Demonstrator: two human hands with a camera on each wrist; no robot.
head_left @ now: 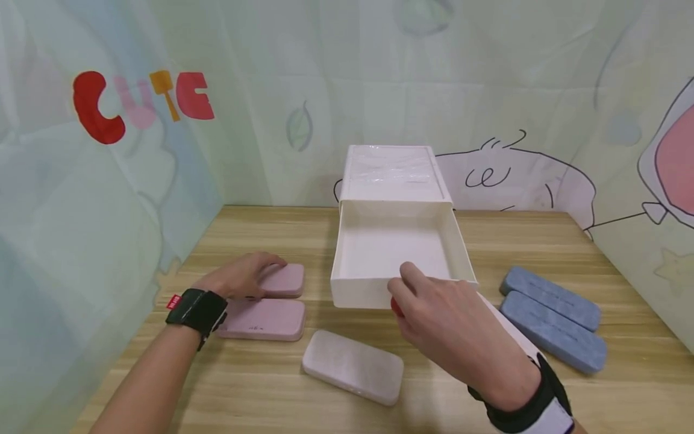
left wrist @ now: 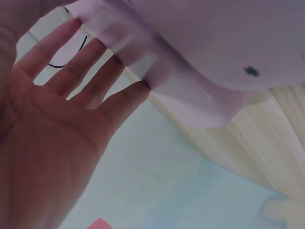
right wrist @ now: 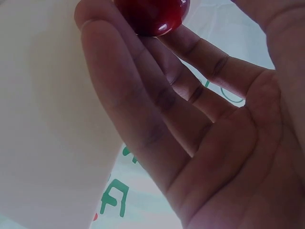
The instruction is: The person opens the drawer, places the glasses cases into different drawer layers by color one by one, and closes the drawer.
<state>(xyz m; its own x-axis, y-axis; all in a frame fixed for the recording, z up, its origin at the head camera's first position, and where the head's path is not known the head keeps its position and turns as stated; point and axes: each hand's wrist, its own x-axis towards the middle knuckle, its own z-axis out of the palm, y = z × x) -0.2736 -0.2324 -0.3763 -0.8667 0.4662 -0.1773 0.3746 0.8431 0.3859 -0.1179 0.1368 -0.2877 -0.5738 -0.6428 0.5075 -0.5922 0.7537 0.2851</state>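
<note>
My left hand (head_left: pixel 246 277) is at the farther pink case (head_left: pixel 284 280), fingers on its far edge and thumb toward the near side. In the left wrist view the fingertips (left wrist: pixel 143 88) meet the case's side. A second pink case (head_left: pixel 265 319) lies just in front. My right hand (head_left: pixel 441 313) holds a glossy red knob (right wrist: pixel 155 14) at the front of a white drawer (head_left: pixel 358 293). The drawer is pulled out of its white box (head_left: pixel 396 172), and its inside shows bare. In the head view the hand covers most of the knob.
A pale grey-beige case (head_left: pixel 352 366) lies at the front middle of the wooden table (head_left: pixel 260 404). Two blue cases (head_left: pixel 553 298) rest side by side at the right. A printed cloth (head_left: pixel 260 138) hangs behind and along both sides.
</note>
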